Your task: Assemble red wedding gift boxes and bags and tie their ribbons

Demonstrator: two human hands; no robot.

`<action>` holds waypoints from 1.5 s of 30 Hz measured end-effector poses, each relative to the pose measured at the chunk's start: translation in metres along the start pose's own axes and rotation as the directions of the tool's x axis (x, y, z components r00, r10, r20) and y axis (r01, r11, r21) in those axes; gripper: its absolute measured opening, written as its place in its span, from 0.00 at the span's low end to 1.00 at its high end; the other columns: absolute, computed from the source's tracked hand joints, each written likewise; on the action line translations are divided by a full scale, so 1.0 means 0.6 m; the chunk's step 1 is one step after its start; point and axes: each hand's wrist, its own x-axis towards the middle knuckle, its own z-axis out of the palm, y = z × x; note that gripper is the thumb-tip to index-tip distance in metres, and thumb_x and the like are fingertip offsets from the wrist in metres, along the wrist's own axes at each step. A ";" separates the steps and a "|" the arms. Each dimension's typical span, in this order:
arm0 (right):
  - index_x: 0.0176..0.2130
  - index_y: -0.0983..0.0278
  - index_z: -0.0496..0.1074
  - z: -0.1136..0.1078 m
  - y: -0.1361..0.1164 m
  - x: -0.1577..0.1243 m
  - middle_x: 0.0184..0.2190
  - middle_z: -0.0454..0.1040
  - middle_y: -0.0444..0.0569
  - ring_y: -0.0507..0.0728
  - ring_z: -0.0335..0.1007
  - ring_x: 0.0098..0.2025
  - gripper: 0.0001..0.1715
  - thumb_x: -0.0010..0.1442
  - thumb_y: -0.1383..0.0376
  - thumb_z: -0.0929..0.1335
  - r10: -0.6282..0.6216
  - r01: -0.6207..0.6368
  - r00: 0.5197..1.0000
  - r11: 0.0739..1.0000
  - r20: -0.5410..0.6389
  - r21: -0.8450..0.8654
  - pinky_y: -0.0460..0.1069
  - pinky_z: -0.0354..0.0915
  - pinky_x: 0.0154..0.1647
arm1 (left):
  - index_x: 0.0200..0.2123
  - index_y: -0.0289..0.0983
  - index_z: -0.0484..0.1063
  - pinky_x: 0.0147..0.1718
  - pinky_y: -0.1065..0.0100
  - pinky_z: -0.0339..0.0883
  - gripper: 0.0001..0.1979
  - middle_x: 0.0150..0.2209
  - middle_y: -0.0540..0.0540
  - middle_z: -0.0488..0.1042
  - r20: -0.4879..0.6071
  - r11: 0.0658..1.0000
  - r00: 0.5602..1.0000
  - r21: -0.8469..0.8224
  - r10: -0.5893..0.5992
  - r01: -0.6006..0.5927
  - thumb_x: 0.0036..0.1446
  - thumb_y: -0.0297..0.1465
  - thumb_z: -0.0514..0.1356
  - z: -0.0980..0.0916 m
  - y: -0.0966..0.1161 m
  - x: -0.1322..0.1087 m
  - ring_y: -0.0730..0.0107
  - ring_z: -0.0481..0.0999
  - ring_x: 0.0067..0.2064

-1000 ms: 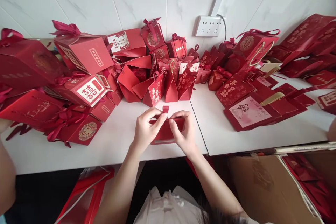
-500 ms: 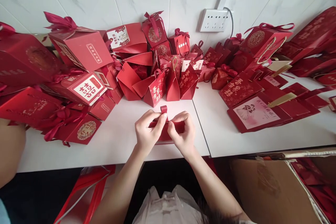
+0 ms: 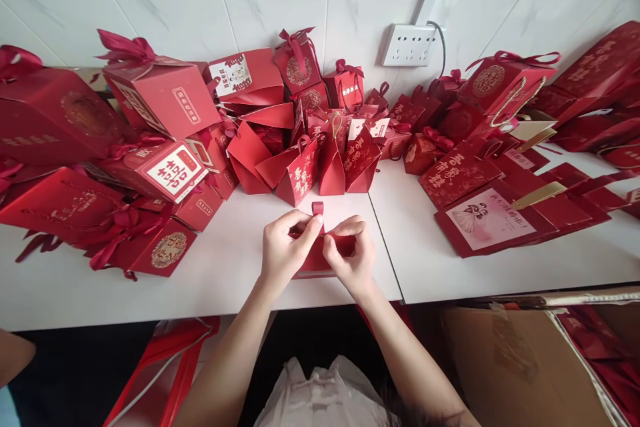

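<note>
A small red paper gift box stands on the white table near its front edge. My left hand pinches the box's top from the left. My right hand pinches it from the right, fingers curled. A short red ribbon loop sticks up between my fingertips. Most of the box is hidden behind my hands.
Many red gift boxes and bags with ribbons pile along the tiled wall. Flat red cards and bags lie on the right table. A wall socket sits behind. A cardboard carton stands below right. Another person's arm shows at the left edge.
My fingers have drawn closer together over the box top. The other person's arm at the left has dropped lower and back out of the view.
</note>
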 end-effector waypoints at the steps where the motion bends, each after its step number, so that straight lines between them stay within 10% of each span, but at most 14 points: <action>1: 0.33 0.60 0.61 -0.001 0.000 0.000 0.27 0.66 0.42 0.52 0.66 0.28 0.09 0.59 0.69 0.67 -0.002 0.002 1.000 1.000 0.003 0.002 0.48 0.66 0.28 | 0.18 0.36 0.68 0.21 0.76 0.61 0.14 0.17 0.54 0.68 0.035 0.999 0.998 -0.014 -0.052 0.053 0.55 0.30 0.60 -0.002 0.003 0.002 0.78 0.65 0.20; 9: 0.33 0.60 0.62 -0.003 0.002 0.001 0.27 0.66 0.42 0.52 0.65 0.28 0.09 0.59 0.71 0.68 -0.004 0.004 1.000 1.000 0.014 0.021 0.48 0.66 0.28 | 0.42 0.39 0.67 0.26 0.75 0.65 0.10 0.21 0.56 0.68 0.077 0.994 0.996 -0.099 -0.034 0.042 0.57 0.32 0.59 -0.013 0.000 0.002 0.76 0.69 0.24; 19: 0.33 0.60 0.61 -0.002 0.002 0.000 0.27 0.65 0.42 0.52 0.66 0.28 0.09 0.60 0.70 0.68 0.017 -0.017 1.000 0.999 0.011 0.030 0.48 0.66 0.29 | 0.43 0.38 0.75 0.40 0.70 0.73 0.10 0.42 0.45 0.77 0.365 0.994 0.926 -0.088 0.094 -0.066 0.58 0.31 0.59 -0.055 -0.010 0.006 0.68 0.77 0.40; 45: 0.36 0.61 0.63 -0.003 0.002 -0.003 0.28 0.66 0.43 0.53 0.65 0.29 0.08 0.59 0.72 0.65 -0.017 0.016 1.000 0.998 0.020 0.057 0.49 0.65 0.29 | 0.45 0.37 0.76 0.38 0.72 0.76 0.12 0.40 0.45 0.77 0.227 0.968 0.943 -0.110 0.245 -0.225 0.57 0.27 0.60 -0.039 -0.033 -0.004 0.73 0.77 0.36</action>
